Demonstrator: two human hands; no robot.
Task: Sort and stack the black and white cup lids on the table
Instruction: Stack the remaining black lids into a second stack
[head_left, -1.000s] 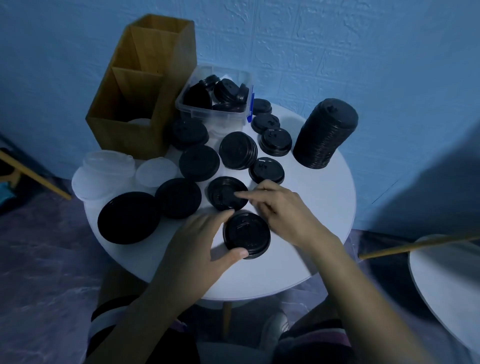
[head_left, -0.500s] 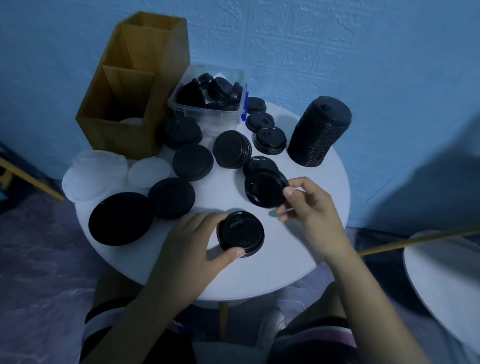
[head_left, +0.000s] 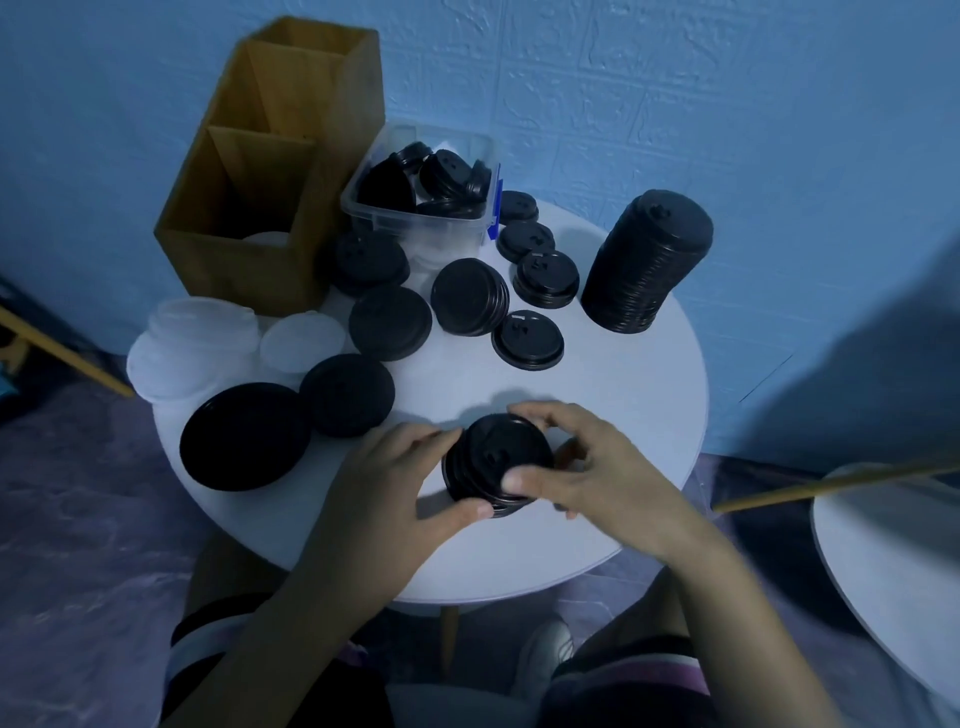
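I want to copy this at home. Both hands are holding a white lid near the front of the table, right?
No. The head view shows the left hand and right hand holding a black cup lid, not white, near the front of the table.

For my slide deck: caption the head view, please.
Left hand and right hand grip a small stack of black lids on the white table.

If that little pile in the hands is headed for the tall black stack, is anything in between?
Nothing visible. Bare table separates the small pile from the tall stack; a single lid lies left of that path.
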